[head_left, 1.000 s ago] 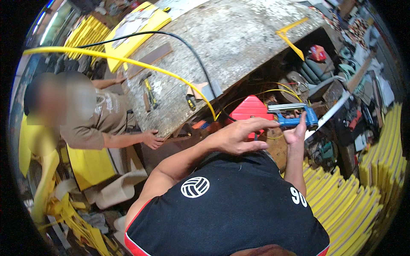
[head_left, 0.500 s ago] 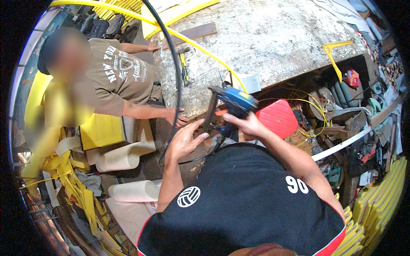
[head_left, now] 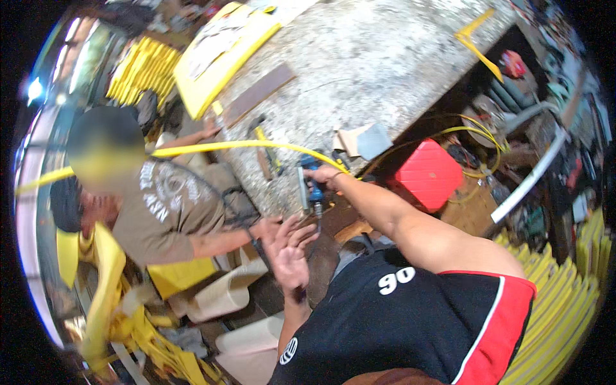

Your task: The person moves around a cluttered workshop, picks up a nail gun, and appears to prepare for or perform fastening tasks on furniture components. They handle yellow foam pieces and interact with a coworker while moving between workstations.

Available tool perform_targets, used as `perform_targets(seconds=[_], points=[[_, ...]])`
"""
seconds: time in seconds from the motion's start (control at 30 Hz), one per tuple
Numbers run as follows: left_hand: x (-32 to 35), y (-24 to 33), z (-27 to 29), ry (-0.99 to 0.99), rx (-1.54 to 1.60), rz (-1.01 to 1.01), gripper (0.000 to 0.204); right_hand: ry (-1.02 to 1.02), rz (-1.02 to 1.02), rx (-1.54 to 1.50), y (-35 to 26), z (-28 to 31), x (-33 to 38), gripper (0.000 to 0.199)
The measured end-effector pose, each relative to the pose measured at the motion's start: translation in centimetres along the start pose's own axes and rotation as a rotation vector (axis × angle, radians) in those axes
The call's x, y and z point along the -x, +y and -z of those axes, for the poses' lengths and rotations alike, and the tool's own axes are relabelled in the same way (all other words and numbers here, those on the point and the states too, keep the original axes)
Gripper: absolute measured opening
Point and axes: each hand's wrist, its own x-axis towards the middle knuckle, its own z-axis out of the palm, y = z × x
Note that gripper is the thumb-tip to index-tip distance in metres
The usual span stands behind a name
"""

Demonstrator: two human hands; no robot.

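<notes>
A cluttered workshop spreads around me. On my left a co-worker [head_left: 160, 205] in a tan shirt crouches beside stacks of yellow frames [head_left: 138, 70]. Ahead lies a speckled grey bench [head_left: 385, 58] with a yellow board [head_left: 221, 54] on it. My left hand [head_left: 289, 247] hangs open with fingers spread, holding nothing, just beside the co-worker's hand [head_left: 263, 226]. My right hand [head_left: 328, 176] grips a blue nail gun [head_left: 312, 183] at the bench edge. The gun stands roughly upright, nose down, and a yellow hose [head_left: 212, 149] trails off to the left. A red box [head_left: 428, 173] sits to the right, below the bench.
</notes>
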Motion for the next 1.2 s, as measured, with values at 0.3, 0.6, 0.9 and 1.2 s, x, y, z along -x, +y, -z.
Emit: perform_targets(seconds=[0.3, 0.6, 0.9, 1.2], points=[[-3.5, -1.9, 3.4, 0.083, 0.691, 0.32, 0.07, 0.334, 0.391, 1.276, -0.9, 1.4, -2.0, 0.045], [-6.0, -6.8, 0.8, -0.392, 0.367, 0.339, 0.065, -0.038, 0.656, 1.058, 3.3, 2.9, 15.0, 0.042], [-3.2, -8.1, -6.6, -1.163, -0.28, 0.125, 0.036, 1.299, 0.196, 0.457, 27.6, 14.4, 35.1, 0.043], [1.9, -4.8, -13.0, -1.314, -0.456, -0.186, 0.04, 1.736, 0.045, -0.077, 59.2, 3.3, 34.1, 0.04]])
